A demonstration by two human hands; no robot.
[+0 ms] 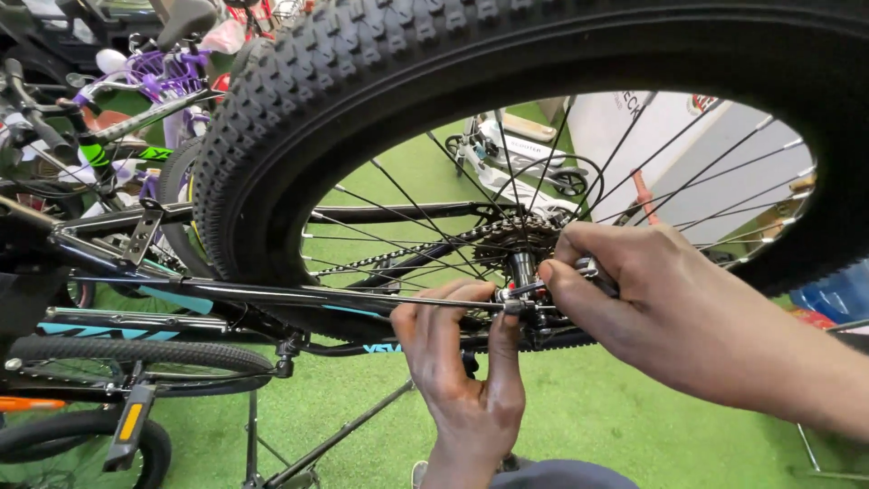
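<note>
While the left hand (462, 362) pinches the axle end (514, 306) from below, the right hand (652, 299) grips a small metal tool (593, 269) just above; axle points toward the viewer.

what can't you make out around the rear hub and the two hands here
- Small metal part at the axle, head view: too small, pinched between left hand and right hand.
- Tool in the right hand: mostly covered by its fingers.
- Sprocket cluster: partly behind spokes and hand.
- Rear tyre: cut off by the top and right edges.
</note>
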